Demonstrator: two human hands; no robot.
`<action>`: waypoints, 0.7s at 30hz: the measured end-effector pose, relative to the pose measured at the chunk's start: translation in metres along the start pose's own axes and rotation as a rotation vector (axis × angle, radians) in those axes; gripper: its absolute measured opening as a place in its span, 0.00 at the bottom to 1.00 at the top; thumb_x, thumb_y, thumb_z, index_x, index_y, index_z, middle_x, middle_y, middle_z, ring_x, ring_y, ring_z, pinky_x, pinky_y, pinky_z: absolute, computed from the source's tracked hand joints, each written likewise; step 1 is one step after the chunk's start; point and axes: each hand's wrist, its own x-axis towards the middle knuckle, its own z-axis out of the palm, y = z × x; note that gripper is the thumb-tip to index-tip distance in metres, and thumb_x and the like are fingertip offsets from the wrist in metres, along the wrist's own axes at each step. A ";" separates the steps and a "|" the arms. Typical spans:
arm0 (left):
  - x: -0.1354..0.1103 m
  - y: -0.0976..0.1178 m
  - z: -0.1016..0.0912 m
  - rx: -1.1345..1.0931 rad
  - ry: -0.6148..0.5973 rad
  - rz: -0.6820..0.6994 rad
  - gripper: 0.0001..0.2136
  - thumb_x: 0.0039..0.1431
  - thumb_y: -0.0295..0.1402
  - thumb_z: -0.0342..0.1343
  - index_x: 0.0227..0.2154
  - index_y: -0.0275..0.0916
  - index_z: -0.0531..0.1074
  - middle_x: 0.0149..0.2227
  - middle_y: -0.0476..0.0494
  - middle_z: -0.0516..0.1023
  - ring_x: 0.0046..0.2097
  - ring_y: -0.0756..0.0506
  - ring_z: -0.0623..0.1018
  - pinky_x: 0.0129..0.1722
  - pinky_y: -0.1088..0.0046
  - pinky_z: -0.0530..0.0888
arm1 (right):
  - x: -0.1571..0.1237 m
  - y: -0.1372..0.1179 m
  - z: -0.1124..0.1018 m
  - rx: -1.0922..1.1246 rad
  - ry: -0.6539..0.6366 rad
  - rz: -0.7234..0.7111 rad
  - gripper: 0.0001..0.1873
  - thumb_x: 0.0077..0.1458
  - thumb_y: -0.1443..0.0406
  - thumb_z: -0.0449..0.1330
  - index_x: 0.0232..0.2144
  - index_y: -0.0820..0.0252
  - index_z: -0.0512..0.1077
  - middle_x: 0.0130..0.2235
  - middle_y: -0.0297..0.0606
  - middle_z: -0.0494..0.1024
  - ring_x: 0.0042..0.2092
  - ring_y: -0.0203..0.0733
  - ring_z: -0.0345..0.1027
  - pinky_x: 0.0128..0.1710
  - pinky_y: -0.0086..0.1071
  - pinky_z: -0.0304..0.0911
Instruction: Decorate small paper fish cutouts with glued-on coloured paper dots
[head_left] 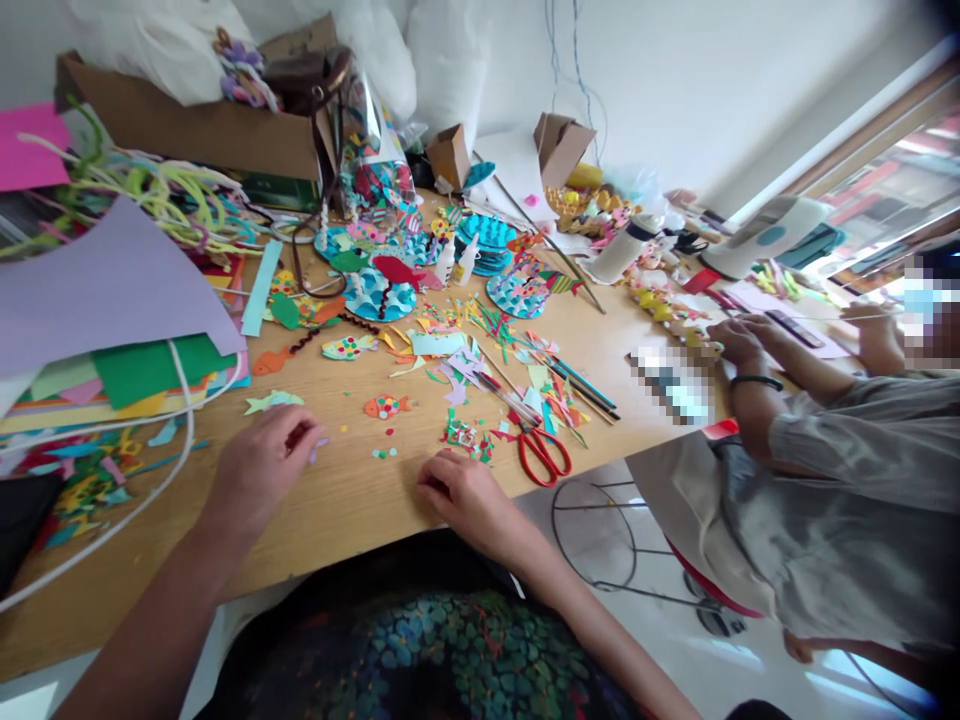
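My left hand rests on the table with its fingers curled together. A small purple paper scrap shows at its fingertips; whether it is held or lies on the table, I cannot tell. Just beyond that hand lies a pale green paper fish. My right hand is at the table's front edge, fingers curled in and their tips hidden. Between the hands are an orange paper fish with coloured dots and several tiny paper dots. Right of my right hand, red-handled scissors overhang the edge.
Paper scraps and pencils cover the middle. Behind stand glue bottles and blue wavy discs with fish. Coloured sheets and a white cable are at left. A co-worker's hands are at right, above a stool.
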 end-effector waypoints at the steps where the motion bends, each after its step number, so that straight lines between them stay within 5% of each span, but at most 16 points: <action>1: 0.001 -0.001 -0.003 0.012 -0.005 -0.016 0.09 0.57 0.36 0.43 0.25 0.41 0.64 0.25 0.49 0.70 0.29 0.47 0.71 0.30 0.71 0.66 | -0.002 -0.003 0.000 0.008 -0.016 -0.026 0.06 0.53 0.72 0.53 0.29 0.62 0.70 0.30 0.36 0.71 0.33 0.33 0.64 0.33 0.24 0.57; 8: 0.013 -0.004 0.013 0.177 -0.203 0.132 0.09 0.57 0.31 0.42 0.31 0.40 0.68 0.34 0.44 0.75 0.40 0.43 0.73 0.43 0.64 0.65 | -0.006 -0.012 0.009 0.000 -0.093 -0.144 0.06 0.56 0.69 0.52 0.30 0.62 0.69 0.31 0.36 0.70 0.33 0.33 0.63 0.34 0.24 0.57; 12: 0.019 -0.003 0.021 0.229 -0.303 0.134 0.09 0.56 0.29 0.43 0.31 0.39 0.69 0.35 0.43 0.76 0.40 0.43 0.73 0.41 0.64 0.65 | -0.006 -0.011 0.008 -0.018 -0.090 -0.135 0.06 0.56 0.69 0.52 0.29 0.63 0.69 0.31 0.36 0.70 0.32 0.33 0.62 0.32 0.23 0.57; 21: 0.026 0.000 0.026 0.314 -0.292 0.176 0.08 0.55 0.27 0.44 0.26 0.40 0.67 0.31 0.44 0.75 0.37 0.43 0.73 0.38 0.67 0.67 | -0.010 -0.009 0.008 -0.034 -0.094 -0.120 0.06 0.56 0.68 0.52 0.30 0.62 0.69 0.31 0.36 0.70 0.32 0.33 0.63 0.33 0.24 0.56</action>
